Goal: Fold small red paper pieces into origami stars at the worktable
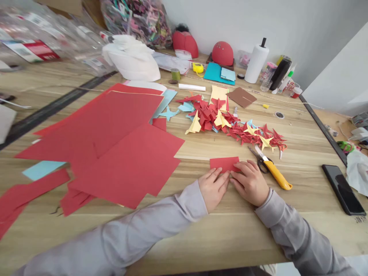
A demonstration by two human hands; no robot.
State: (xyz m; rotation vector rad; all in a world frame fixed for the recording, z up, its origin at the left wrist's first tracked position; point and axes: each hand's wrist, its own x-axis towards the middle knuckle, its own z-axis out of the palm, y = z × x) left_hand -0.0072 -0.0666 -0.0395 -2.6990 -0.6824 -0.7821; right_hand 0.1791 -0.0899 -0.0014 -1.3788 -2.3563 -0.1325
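A small red paper rectangle lies on the wooden table between my hands, its lower edge under my fingertips. My left hand rests flat on its lower left part, fingers stretched out. At the right end, my right hand has its fingers bent onto the paper, gripping its edge; the thumb tip is hard to see. Just beyond my right hand are black-handled scissors and a yellow utility knife with its blade out. Behind the paper is a heap of folded paper stars, mostly red, some yellow and blue.
Large red sheets spread to the left, with red strips near them. A black phone lies at the right. Farther back are a brown paper square, a yellow tape measure, a white bottle and plastic bags.
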